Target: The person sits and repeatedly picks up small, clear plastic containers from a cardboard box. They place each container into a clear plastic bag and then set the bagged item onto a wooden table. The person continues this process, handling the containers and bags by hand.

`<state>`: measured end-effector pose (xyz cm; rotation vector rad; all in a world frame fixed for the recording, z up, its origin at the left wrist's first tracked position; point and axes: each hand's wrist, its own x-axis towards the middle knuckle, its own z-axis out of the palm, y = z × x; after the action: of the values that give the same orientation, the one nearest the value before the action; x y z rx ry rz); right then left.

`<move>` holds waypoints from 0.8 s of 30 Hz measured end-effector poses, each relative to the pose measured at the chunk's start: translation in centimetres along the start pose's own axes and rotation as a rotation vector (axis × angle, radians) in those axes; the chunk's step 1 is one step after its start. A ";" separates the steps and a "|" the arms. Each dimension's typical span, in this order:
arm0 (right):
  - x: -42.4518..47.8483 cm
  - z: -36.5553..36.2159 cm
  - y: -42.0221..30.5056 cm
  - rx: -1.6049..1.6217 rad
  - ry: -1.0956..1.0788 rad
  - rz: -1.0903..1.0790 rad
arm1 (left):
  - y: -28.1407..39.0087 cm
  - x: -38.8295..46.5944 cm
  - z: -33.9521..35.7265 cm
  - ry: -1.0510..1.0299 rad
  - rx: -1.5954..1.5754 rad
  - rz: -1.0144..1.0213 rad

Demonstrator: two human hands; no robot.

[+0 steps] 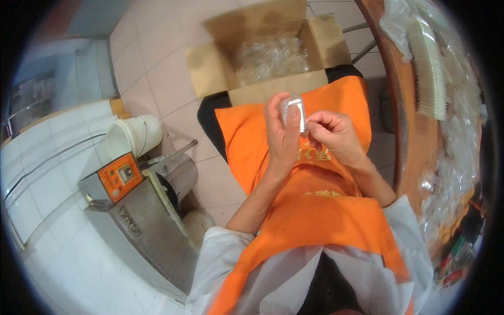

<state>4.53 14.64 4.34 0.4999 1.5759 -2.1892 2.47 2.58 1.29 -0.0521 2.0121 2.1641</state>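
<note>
My left hand holds a small clear plastic case with a pale ribbed edge, upright over my lap, the thumb across its face. At the lower right side of the case, my right hand has its thumb and forefinger pinched together; whether something thin is between them cannot be made out. Below both hands lies an orange apron with yellow writing. Just beyond my knees, an open cardboard box on the floor holds many clear plastic pieces.
Along the right, a wooden table bears a long row of pale ribbed pieces and a heap of clear plastic pieces. To the left are a metal machine with an orange control panel and a white bucket.
</note>
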 end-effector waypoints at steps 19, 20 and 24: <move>1.4 -0.5 -0.6 -0.027 -0.041 -0.003 | 0.6 0.3 0.5 -0.020 -0.066 -0.101; 1.5 -0.5 -0.6 -0.024 -0.037 0.010 | 0.6 0.3 0.6 -0.017 -0.046 -0.073; 2.0 -0.7 -0.4 0.000 -0.065 0.023 | 0.0 0.2 0.8 -0.005 -0.163 -0.078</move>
<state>2.66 15.25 3.50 0.4405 1.5293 -2.1662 2.38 3.37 1.37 -0.1448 1.7951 2.2711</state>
